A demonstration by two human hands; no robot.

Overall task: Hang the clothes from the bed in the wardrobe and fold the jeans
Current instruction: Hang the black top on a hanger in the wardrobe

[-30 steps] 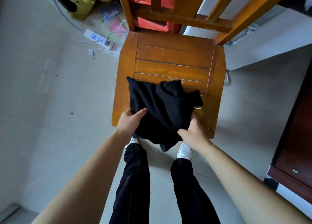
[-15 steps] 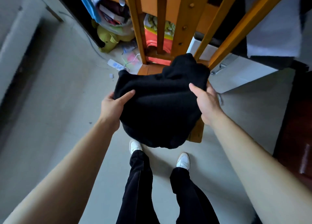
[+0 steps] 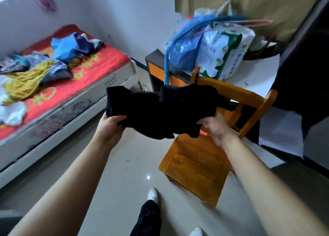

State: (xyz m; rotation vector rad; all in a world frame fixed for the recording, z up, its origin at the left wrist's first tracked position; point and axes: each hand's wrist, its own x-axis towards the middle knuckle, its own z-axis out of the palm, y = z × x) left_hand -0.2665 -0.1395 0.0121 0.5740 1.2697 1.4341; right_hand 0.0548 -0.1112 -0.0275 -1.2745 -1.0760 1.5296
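Thumb (image 3: 120, 118) on top, the left hand (image 3: 110, 129) pinches the left edge of a bundled black garment (image 3: 160, 111). The right hand (image 3: 217, 129) curls round its right end, holding it in the air above a wooden chair (image 3: 195, 166). If either grip slackens, the loose folds could spill open. More clothes (image 3: 32, 75) lie on the bed (image 3: 99, 65), far left.

I log a wooden chair (image 3: 195, 166) standing on the pale tiled floor (image 3: 124, 164), its back toward a white-topped desk (image 3: 258, 72). On the desk is a blue plastic bag (image 3: 183, 52), just beside a white-and-green pack of paper rolls (image 3: 222, 54). A beige curtain (image 3: 267, 4) hangs behind them, its edges blurred.
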